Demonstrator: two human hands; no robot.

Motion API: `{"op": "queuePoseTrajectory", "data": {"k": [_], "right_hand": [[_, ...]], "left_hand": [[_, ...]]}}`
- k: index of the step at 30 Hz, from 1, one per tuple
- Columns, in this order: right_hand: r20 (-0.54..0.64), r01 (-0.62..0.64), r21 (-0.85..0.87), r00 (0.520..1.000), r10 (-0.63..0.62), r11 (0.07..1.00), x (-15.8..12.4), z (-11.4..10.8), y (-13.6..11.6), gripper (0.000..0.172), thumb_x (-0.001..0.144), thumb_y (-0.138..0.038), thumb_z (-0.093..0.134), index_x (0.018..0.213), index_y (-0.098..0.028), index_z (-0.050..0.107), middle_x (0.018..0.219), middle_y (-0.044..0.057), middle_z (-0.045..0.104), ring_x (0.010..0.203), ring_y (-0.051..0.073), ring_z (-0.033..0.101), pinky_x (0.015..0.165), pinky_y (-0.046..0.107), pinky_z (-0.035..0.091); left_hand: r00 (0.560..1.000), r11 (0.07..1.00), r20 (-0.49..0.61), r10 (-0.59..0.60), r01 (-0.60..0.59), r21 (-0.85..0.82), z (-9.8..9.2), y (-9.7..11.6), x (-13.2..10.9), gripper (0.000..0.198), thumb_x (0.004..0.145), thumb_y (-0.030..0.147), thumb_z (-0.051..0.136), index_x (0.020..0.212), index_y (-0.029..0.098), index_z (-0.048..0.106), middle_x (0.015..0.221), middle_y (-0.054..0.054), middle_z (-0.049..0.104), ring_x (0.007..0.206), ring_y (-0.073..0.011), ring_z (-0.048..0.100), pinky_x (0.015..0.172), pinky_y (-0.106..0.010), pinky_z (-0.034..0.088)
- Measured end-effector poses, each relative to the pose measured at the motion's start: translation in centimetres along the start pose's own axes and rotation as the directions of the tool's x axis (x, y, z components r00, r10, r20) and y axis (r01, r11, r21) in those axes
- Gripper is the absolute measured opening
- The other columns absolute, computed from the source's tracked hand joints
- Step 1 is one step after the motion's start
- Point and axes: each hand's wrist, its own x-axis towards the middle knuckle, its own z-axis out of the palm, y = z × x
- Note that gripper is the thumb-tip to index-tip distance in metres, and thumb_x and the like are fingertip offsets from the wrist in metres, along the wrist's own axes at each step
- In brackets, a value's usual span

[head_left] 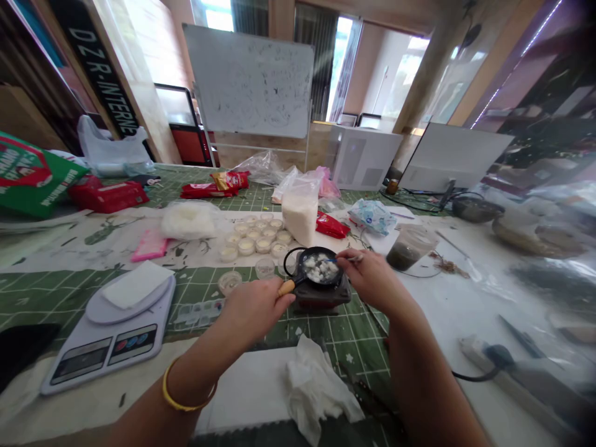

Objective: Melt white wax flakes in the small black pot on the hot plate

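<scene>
My left hand [254,313] is shut around the wooden handle [286,287] of a miniature black frying pan [320,267]. The pan holds lumpy white food pieces [320,268] and sits on a tiny dark stove [322,296]. My right hand [370,279] pinches a thin metal utensil [351,259], whose tip reaches over the pan. The utensil's far end is hidden by the blur and the food. A gold bangle [186,390] circles my left wrist.
A green cutting mat [335,341] lies under the stove. Nearby are small cups of white contents [254,239], a bag of white powder [300,208], a digital kitchen scale [107,329], crumpled tissue [316,385], a plastic cup of dark liquid [412,247] and a power strip [493,366].
</scene>
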Motion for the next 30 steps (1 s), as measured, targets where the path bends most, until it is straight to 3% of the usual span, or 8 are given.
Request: {"op": "queuePoseTrajectory", "data": {"k": [6,11,16,21,25,30], "right_hand": [[0.04,0.091,0.111,0.995,-0.096,0.99,-0.1,0.0,-0.1,0.025,0.087,-0.033,0.042,0.091,-0.024,0.065,0.092,0.003,0.069,0.09,0.019,0.061,0.081,0.031,0.041],[0.01,0.001,0.006,1.0,-0.001,1.0,0.1,0.0,-0.1,0.027,0.088,-0.031,0.04,0.087,-0.02,0.065,0.084,0.005,0.069,0.087,0.021,0.061,0.082,0.035,0.04],[0.057,0.072,0.132,0.995,-0.081,0.989,0.0,0.1,-0.2,0.025,0.088,-0.032,0.041,0.093,-0.023,0.064,0.093,0.003,0.068,0.092,0.019,0.06,0.081,0.031,0.041],[0.019,0.002,0.01,1.0,-0.002,1.0,0.1,-0.1,-0.1,0.027,0.088,-0.031,0.039,0.087,-0.02,0.064,0.085,0.005,0.069,0.09,0.021,0.06,0.083,0.035,0.039],[0.061,0.089,0.14,0.993,-0.099,0.986,0.1,0.5,-0.4,0.025,0.088,-0.033,0.041,0.092,-0.023,0.064,0.093,0.003,0.068,0.092,0.019,0.059,0.082,0.031,0.04],[0.006,0.005,-0.011,1.0,-0.005,1.0,0.6,0.8,-0.2,0.026,0.088,-0.028,0.04,0.09,-0.018,0.064,0.088,0.006,0.069,0.092,0.022,0.059,0.088,0.037,0.036]], "left_hand": [[1.0,1.0,0.009,0.011,-0.011,0.016,0.1,-0.1,0.0,0.034,0.088,0.045,0.034,0.088,0.02,0.056,0.085,-0.007,0.067,0.078,-0.0258,0.063,0.062,-0.031,0.041],[1.0,1.0,0.013,0.011,-0.011,0.011,0.0,-0.1,-0.1,0.035,0.087,0.047,0.034,0.091,0.02,0.056,0.086,-0.008,0.067,0.079,-0.0278,0.063,0.06,-0.033,0.041],[1.0,1.0,0.019,0.006,-0.006,0.021,0.0,0.0,-0.1,0.033,0.088,0.045,0.035,0.092,0.02,0.056,0.087,-0.008,0.067,0.08,-0.0267,0.063,0.062,-0.032,0.041],[1.0,0.999,0.014,0.014,-0.014,0.033,0.1,-0.1,0.0,0.034,0.089,0.045,0.034,0.093,0.02,0.056,0.086,-0.007,0.067,0.08,-0.0259,0.063,0.062,-0.031,0.041],[1.0,0.999,0.009,0.006,-0.007,0.054,0.1,0.0,0.0,0.032,0.088,0.044,0.036,0.091,0.019,0.056,0.086,-0.006,0.067,0.078,-0.0234,0.063,0.061,-0.029,0.041],[1.0,0.998,0.021,-0.004,0.002,0.058,-0.1,0.1,-0.3,0.031,0.089,0.043,0.037,0.093,0.019,0.056,0.086,-0.006,0.068,0.079,-0.0234,0.063,0.059,-0.028,0.04]]}}
